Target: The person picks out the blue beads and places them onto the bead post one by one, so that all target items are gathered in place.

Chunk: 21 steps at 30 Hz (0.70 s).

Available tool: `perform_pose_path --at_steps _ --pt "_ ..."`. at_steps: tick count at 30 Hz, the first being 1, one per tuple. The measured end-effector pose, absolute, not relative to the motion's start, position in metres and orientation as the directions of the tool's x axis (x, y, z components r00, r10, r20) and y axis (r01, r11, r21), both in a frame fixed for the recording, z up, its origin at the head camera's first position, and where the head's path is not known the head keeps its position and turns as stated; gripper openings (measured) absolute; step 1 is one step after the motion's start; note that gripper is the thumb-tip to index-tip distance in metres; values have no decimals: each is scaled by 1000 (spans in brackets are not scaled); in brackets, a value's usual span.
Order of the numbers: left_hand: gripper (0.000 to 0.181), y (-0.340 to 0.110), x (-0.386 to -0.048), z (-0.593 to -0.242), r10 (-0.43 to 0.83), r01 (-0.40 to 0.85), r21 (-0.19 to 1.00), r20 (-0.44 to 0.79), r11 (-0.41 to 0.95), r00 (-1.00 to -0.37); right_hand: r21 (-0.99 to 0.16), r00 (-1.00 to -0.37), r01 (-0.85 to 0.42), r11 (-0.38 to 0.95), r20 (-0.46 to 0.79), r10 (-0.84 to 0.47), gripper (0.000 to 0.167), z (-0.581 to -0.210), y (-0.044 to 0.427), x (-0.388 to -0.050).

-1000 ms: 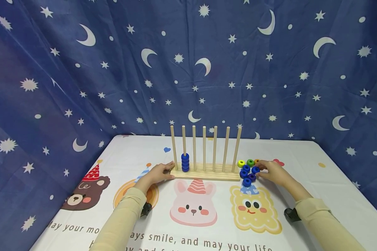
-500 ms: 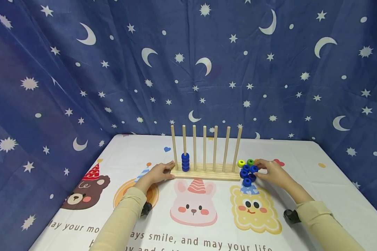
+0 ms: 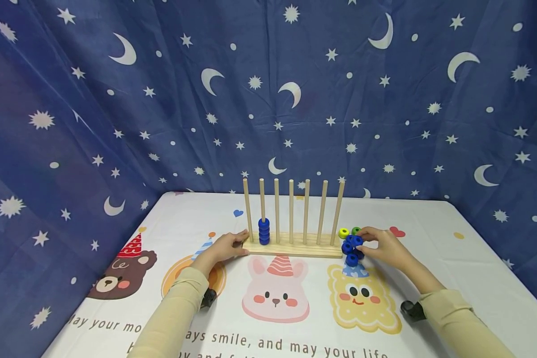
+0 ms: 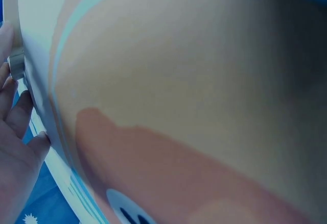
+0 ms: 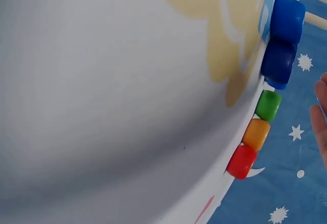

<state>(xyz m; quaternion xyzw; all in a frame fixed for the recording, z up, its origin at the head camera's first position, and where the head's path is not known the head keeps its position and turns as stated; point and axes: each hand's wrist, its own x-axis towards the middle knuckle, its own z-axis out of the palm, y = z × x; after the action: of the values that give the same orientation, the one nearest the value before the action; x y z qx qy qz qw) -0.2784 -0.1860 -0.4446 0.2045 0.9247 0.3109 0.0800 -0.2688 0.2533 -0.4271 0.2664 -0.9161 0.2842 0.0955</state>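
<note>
A wooden peg rack [image 3: 295,248] stands on the table, with several blue beads [image 3: 264,232] stacked on its second peg from the left. At the rack's left end, my left hand [image 3: 223,247] grips the base between thumb and fingers; part of that hand [image 4: 18,147] shows at the left edge of the left wrist view. Beyond the right end, my right hand [image 3: 385,244] pinches a blue bead [image 3: 357,241] above a cluster of loose blue beads [image 3: 351,260]. In the right wrist view only some fingers [image 5: 321,124] show at the right edge, and the pinched bead is out of sight.
Behind the blue cluster lie a yellow bead [image 3: 343,232] and a green bead [image 3: 356,231]. An orange bead [image 5: 256,134] and a red bead [image 5: 241,162] line up beyond the green one. A printed white cloth [image 3: 349,343] covers the table, backed by a blue curtain [image 3: 232,99].
My right hand has moved left with the blue bead, from the cluster's right side to over it. The left hand and the rack have stayed put.
</note>
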Motion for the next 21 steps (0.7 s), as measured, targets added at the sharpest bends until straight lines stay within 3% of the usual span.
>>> perform_pose_path --at_steps 21 --pt "58 -186 -279 -447 421 320 619 -19 717 -907 -565 -791 -611 554 447 -417 26 -425 230 -257"
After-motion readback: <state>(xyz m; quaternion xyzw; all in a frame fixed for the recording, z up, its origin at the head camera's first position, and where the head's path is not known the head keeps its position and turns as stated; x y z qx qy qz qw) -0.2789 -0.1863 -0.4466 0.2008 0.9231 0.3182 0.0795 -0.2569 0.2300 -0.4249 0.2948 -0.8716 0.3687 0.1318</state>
